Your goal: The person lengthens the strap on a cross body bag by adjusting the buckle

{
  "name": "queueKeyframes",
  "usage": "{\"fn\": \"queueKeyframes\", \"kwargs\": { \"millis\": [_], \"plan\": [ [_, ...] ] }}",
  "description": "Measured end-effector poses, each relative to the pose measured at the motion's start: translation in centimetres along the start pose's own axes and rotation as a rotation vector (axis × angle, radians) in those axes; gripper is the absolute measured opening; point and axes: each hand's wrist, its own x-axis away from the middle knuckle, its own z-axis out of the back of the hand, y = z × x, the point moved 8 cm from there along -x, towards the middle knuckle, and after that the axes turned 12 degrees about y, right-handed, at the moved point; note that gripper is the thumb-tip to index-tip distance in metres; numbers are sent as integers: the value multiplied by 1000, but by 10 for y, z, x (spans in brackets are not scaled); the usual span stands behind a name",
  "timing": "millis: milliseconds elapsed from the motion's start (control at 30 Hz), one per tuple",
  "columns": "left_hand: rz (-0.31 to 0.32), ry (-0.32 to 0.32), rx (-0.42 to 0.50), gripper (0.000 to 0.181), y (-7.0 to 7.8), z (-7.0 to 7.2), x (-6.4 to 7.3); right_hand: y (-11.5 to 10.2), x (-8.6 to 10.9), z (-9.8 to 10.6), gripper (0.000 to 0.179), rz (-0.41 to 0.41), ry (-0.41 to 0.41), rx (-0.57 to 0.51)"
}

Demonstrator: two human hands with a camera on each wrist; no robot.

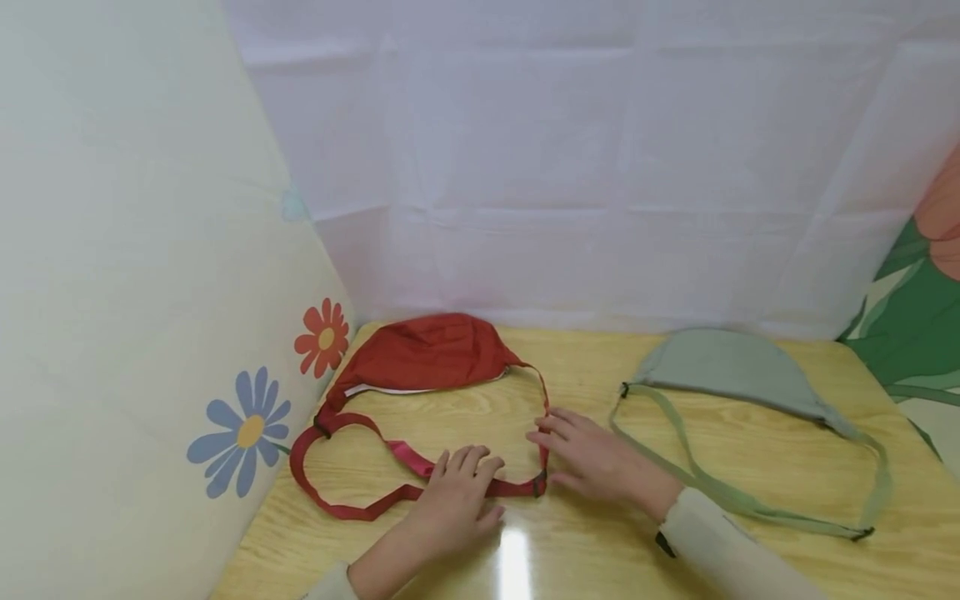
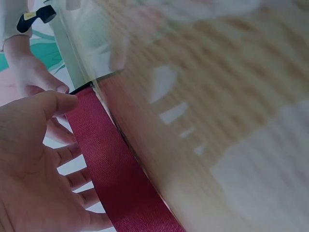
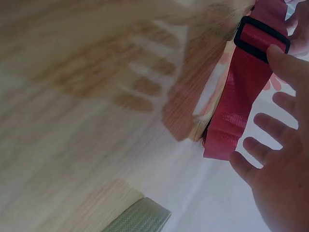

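And the red fabric waist bag (image 1: 435, 350) sits at the back left of the wooden bench (image 1: 585, 358), its flat red woven strap (image 1: 352, 510) looped forward, apparently for both hands to reach. Left hand (image 1: 453, 504) over the strap, fingers spread; right hand (image 1: 588, 458) at its right side, fingers apart too, thumb near the black plastic slider (image 1: 539, 483). How firmly either touches, one can't tell.

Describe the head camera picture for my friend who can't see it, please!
A person's left hand and right hand are at the strap of a red bag on a wood-grain table. A grey-green bag lies to the right, its green strap looped in front. Behind hangs a creased pale cloth; flowers decorate both sides.
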Motion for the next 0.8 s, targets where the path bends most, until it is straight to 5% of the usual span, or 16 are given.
{"fn": "queueKeyframes", "kwargs": {
  "millis": [200,467,800],
  "plan": [
    [-13,35,-8,40,0,2,-2,-1,-7,-4,46,41,-35,-2],
    [-6,8,7,27,2,-2,0,-3,-15,-6,10,146,28,-16],
    [-56,-19,-74,18,1,-4,-2,-2,-19,-8,7,179,77,-63]
  ]
}}
